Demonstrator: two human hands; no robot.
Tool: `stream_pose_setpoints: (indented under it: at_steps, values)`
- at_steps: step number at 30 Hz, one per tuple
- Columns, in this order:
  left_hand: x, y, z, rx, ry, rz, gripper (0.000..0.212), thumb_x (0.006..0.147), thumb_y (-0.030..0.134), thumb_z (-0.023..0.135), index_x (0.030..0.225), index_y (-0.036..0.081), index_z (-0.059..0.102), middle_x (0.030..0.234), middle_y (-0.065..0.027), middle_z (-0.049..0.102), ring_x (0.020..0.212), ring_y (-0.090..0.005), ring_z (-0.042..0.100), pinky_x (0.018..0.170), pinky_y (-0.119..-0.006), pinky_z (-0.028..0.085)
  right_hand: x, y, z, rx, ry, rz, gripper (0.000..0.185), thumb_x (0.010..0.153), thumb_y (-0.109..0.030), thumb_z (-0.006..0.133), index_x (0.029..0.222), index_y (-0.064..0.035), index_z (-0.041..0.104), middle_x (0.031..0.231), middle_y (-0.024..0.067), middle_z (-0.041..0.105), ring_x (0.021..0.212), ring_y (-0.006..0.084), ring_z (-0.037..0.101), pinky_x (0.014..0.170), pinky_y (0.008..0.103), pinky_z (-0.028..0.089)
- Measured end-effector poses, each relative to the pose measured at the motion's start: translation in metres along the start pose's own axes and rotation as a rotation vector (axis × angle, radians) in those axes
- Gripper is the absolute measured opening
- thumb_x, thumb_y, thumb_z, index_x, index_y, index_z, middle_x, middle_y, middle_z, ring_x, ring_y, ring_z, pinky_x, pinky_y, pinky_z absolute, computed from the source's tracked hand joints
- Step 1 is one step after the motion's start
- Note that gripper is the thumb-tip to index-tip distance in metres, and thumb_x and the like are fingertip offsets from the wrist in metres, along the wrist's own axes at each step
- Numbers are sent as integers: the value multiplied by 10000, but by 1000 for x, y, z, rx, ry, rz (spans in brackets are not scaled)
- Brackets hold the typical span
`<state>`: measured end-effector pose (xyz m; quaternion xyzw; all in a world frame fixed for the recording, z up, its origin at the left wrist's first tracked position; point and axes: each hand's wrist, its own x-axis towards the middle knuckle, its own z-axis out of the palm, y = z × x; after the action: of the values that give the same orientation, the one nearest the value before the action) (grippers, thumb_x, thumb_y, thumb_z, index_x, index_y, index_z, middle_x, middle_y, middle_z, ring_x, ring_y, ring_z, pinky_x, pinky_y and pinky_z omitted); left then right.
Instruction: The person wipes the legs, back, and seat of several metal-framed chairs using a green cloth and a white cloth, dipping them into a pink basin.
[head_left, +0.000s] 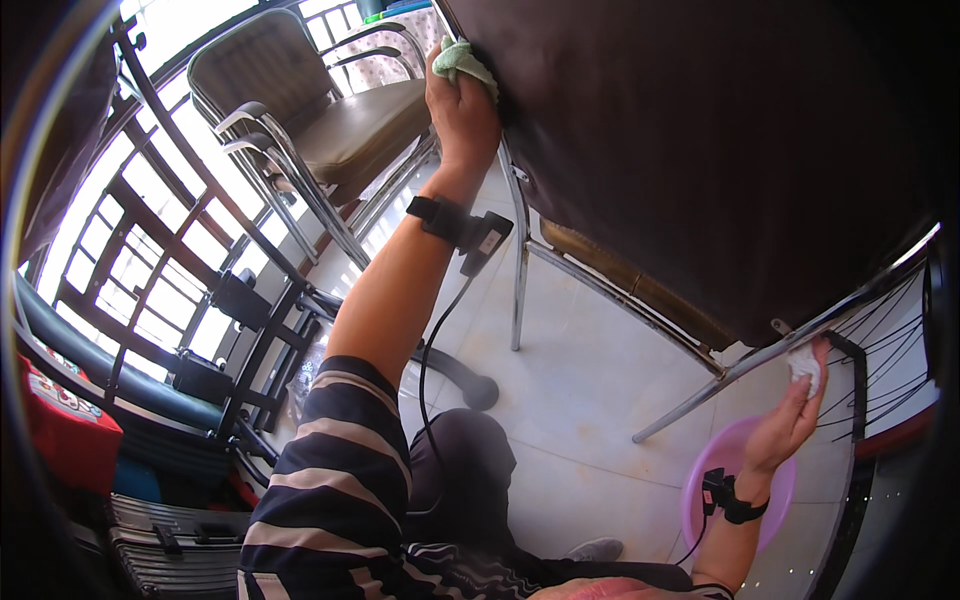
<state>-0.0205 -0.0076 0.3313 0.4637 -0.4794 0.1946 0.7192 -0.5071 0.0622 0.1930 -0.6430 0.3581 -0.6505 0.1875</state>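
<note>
Close before me is the back of a chair (712, 150), covered in dark brown, with metal tube legs. My left hand (463, 112) grips a light green cloth (459, 60) against the upper left edge of this backrest. Lower right, my right hand (784, 420) holds a white cloth (805, 369) against the metal tube (750, 366) at the backrest's other side. A strap with a small black device (484, 241) is on my left wrist, and a similar one (716, 491) is on my right. The seat's brown edge (630, 281) shows partly beneath the backrest.
A pink basin (697, 480) stands on the tiled floor (592, 390) below my right forearm. Another metal-framed armchair (360, 127) is at upper left, near a barred window (157, 255). A ribbed silver case (172, 540) and a red box (71, 427) lie lower left. Thin black wires (885, 352) hang at right.
</note>
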Motion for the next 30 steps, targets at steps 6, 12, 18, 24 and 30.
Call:
stream_pose_setpoints:
  at_steps: [6, 12, 18, 24, 30]
  values:
    - [4, -25, 20, 85, -4, 78, 298, 1010, 140, 521, 1249, -13, 616, 1127, -171, 674, 1055, -353, 638, 981, -455, 478, 23, -19, 8, 71, 179, -159, 499, 1127, -123, 325, 1581, 81, 358, 1621, 226, 410, 1494, 351, 412, 1258, 443, 293]
    - [7, -41, -18, 41, -144, -107, 175, 1041, 166, 541, 1109, 41, 642, 999, -91, 659, 884, -222, 641, 820, -420, 534, 45, -31, 28, -93, 102, -459, 507, 1108, -124, 430, 1594, 18, 400, 1669, 217, 357, 1541, 339, 354, 1252, 439, 289]
    - [0, -12, 4, -387, 14, -302, 458, 1085, 319, 508, 1363, -31, 607, 1270, -131, 676, 1060, -254, 669, 916, -417, 566, 33, -6, 9, -57, 91, -401, 470, 1115, -130, 461, 1559, 23, 456, 1619, 228, 430, 1499, 346, 433, 1229, 415, 330]
    - [8, -23, -7, -416, -15, -308, 469, 1081, 328, 500, 1421, 9, 549, 1351, -128, 622, 1156, -273, 625, 978, -433, 531, 58, -30, 9, -212, 285, -607, 483, 979, 22, 627, 1460, 34, 583, 1512, 268, 533, 1373, 393, 554, 1124, 424, 451]
    - [2, -10, -2, -313, -19, -323, 513, 1069, 368, 482, 1445, 25, 549, 1367, -132, 620, 1161, -276, 627, 974, -437, 536, 70, -9, 6, -258, 289, -655, 497, 922, 98, 644, 1414, 27, 623, 1484, 230, 579, 1319, 404, 592, 1085, 425, 493]
